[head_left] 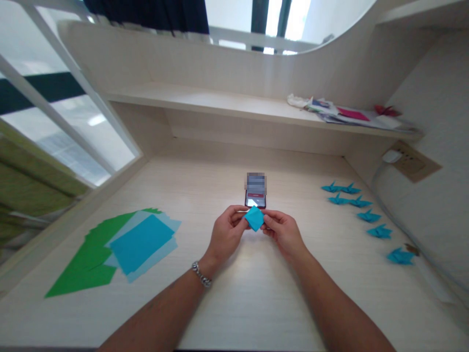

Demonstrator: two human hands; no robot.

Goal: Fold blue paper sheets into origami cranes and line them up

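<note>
A small folded square of blue origami paper (254, 218) is held up over the middle of the desk, turned so that it looks like a diamond. My left hand (227, 230) pinches its left corner between thumb and fingers. On the opposite side, my right hand (286, 232) grips the right corner the same way. Just behind the paper lies a phone (255, 190) with its screen lit and partly blurred out. Several folded blue paper cranes (368, 215) stand along the right side of the desk.
At the left, blue paper sheets (142, 244) lie over a fanned stack of green sheets (84, 264). A shelf (220, 101) crosses the back, bearing papers (348, 115) on its right. A white charger (392, 156) sits in the wall socket, its cable running down the right edge.
</note>
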